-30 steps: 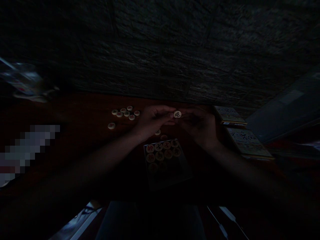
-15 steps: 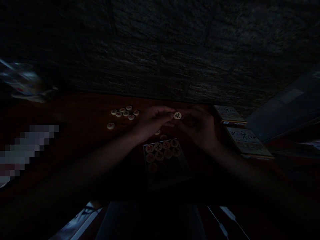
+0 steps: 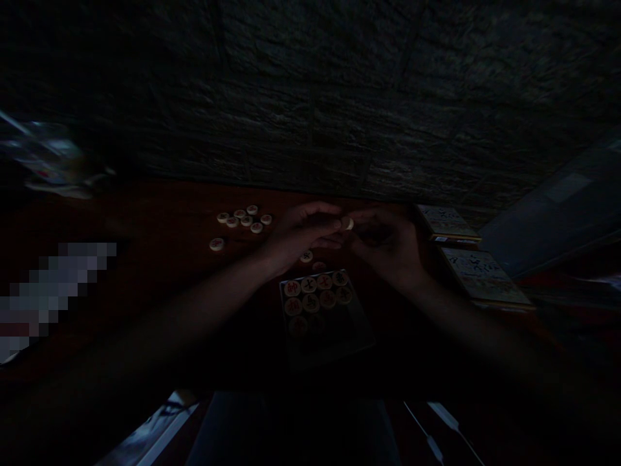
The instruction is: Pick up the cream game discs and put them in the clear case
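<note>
A round Chinese chess piece is held up between my two hands, its face turned away so its pale edge shows. My left hand pinches it from the left with thumb and fingers. From the right, the fingertips of my right hand meet the same piece. Below them lies a shallow tray with rows of pieces, red and black characters facing up; its near part is very dark. Just behind the tray lie a loose piece and a dim red-marked piece.
Several loose pieces are clustered on the wooden table to the left, with one piece nearer. Two flat boxes lie at the right. A stone wall rises behind; a clear container stands far left.
The held piece has turned between my fingers, from its black character facing me to its edge showing. Both hands stay in nearly the same place.
</note>
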Tool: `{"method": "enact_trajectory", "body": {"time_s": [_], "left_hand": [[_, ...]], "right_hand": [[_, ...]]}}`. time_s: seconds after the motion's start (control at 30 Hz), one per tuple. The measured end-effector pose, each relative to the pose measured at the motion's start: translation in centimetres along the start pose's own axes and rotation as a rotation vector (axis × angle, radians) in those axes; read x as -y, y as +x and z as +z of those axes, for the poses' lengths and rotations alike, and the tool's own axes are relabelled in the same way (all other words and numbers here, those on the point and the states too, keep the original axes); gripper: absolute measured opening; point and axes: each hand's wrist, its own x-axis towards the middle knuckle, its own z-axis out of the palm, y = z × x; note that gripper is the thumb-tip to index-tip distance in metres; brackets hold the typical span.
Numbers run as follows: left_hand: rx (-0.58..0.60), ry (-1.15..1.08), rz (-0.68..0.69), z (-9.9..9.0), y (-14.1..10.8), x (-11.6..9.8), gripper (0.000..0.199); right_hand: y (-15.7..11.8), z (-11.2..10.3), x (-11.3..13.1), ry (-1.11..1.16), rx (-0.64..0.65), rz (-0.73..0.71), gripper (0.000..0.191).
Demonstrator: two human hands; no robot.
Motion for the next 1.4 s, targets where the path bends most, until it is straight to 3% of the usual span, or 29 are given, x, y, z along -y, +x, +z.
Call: {"method": "enact_trajectory", "body": {"time_s": [0.23,0.73,0.93,1.17,1.4], "left_hand": [[-0.011,0.021,0.065,-0.03,-0.05,0.27,0.035],[0.009,0.203,0.128,0.34,-0.64,-0.39,0.030],[-0.049,0.201,0.081,0.52,-0.58,-0.66,0.023],[-0.040,0.203,0.125,0.18,-0.52,-0.32,0.031],[-0.030,0.340,0.223,-0.01,-0.38,-0.10,0.036]], "right_hand": [[0.35,-0.03,0.19,0.090,0.026,0.074,0.019],[0.36,0.68,0.45,0.331,-0.053,0.267,0.024],[0.31,0.77,0.54,0.351,-0.042,0.338,0.021],[0.23,0.44,0.04,0.370,-0.019,0.308,0.023],[0.28,0.64,0.42,0.374,-0.015,0.314,0.023]]}}
